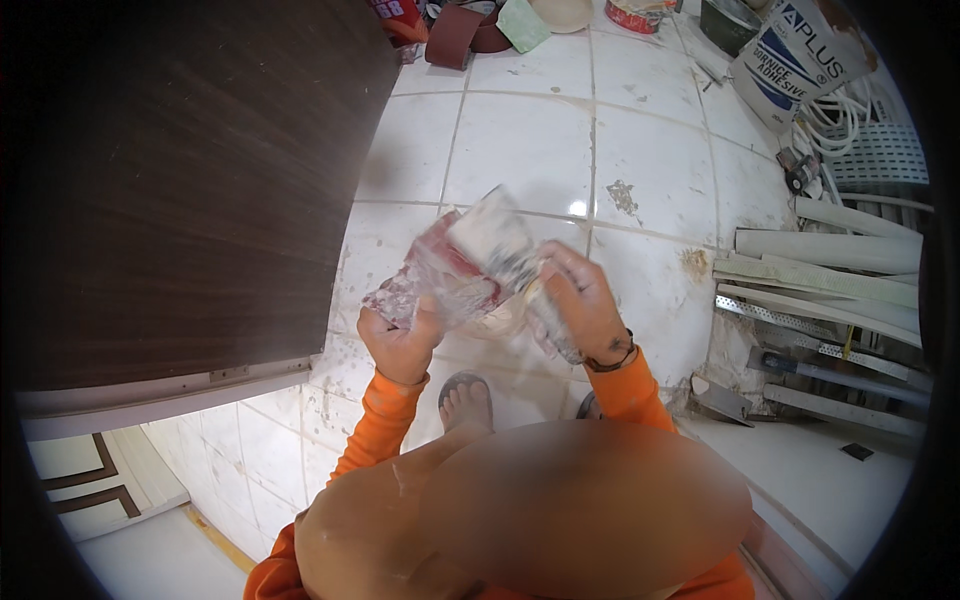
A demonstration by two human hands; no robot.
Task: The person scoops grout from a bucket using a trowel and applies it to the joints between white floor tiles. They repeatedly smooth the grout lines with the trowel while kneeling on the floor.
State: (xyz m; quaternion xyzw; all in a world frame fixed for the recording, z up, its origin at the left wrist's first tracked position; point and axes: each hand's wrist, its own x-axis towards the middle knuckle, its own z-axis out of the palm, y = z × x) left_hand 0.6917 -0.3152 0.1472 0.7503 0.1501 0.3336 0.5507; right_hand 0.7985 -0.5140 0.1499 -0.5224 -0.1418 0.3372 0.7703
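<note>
My left hand (403,345) is closed on the near edge of a red, flat-looking piece (435,260) smeared with white. Motion blurs it, so I cannot tell its exact kind. My right hand (585,305) grips a putty knife (490,235), its broad blade coated in pale plaster. That blade lies over the right part of the red piece, pointing up and away to the left. Below them, partly hidden, shows a pale beige rounded thing (495,325) that I cannot make out.
White floor tiles (520,130) carry smears and stains. A dark brown wooden panel (200,190) rises at left. Light-coloured strips and metal profiles (820,270) are stacked at right, below a white adhesive bag (790,65). A dark bucket (730,22) and red sanding belt (452,38) lie farther off.
</note>
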